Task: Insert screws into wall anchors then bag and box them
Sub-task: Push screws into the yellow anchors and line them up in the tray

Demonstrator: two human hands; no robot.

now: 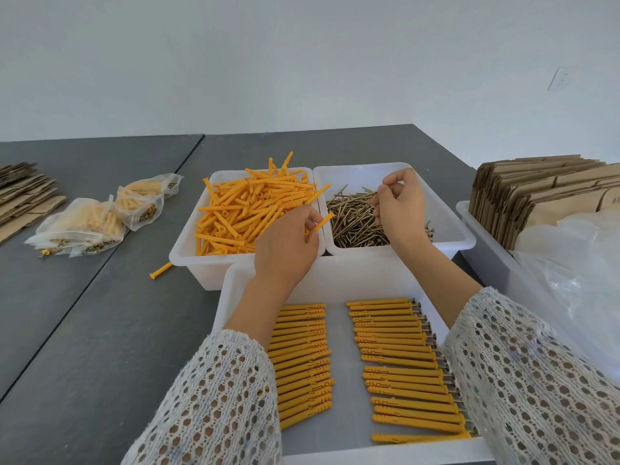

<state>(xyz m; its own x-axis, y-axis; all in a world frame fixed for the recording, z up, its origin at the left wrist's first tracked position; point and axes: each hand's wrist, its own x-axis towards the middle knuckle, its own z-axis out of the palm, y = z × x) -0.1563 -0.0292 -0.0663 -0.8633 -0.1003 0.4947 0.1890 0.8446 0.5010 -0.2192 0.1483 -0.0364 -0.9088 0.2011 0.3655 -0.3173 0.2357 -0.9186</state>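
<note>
1. Wall anchor [320,223]: we see one orange anchor pinched in the fingers of the left hand [285,250], angled up over the wall between the two rear bins.
2. Left rear bin [188,253]: we note a loose heap of orange anchors [248,209] inside.
3. Right rear bin [453,229]: we see a pile of screws [352,223]; the right hand [401,209] hovers above it, its fingers curled, thumb and forefinger pinched together on something too thin to identify.
4. Front tray [335,280]: we count two rows of assembled anchors [396,364] lying side by side.
5. Tabletop [100,330]: we see filled bags [100,223] at left, one stray anchor [161,270] beside the left bin, and flat cartons [536,196] at right.
</note>
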